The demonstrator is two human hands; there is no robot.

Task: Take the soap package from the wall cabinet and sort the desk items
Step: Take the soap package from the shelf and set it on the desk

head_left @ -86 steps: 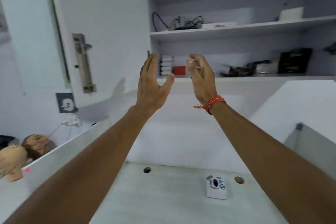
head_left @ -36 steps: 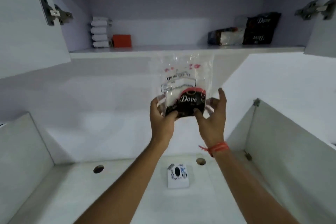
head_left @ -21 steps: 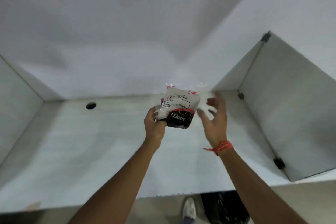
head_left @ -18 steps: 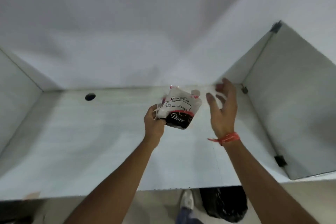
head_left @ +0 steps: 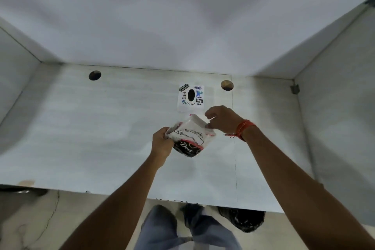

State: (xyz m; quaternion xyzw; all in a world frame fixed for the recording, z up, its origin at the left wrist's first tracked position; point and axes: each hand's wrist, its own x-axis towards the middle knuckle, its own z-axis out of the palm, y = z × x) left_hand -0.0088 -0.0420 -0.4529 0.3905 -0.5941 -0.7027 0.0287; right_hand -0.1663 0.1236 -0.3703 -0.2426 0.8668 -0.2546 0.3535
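Observation:
The soap package (head_left: pixel 189 138) is a clear plastic bag with a white tissue pack and a black Dove pack inside. I hold it just above the white desk (head_left: pixel 101 138), near its middle. My left hand (head_left: pixel 162 144) grips the bag's left edge. My right hand (head_left: pixel 222 119), with a red thread at the wrist, pinches the bag's upper right corner. A small white box with stickers (head_left: pixel 190 98) lies on the desk just beyond the package.
Two round cable holes (head_left: pixel 94 75) (head_left: pixel 227 85) sit near the desk's back edge. White partition panels close the desk at left (head_left: pixel 14 71) and right (head_left: pixel 334 87). Below the front edge are my legs and a black bag (head_left: pixel 242 220) on the floor.
The package came down from the cabinet to just over the desk. My right hand, open and off the bag half a second ago, now pinches its corner. The view tilted down.

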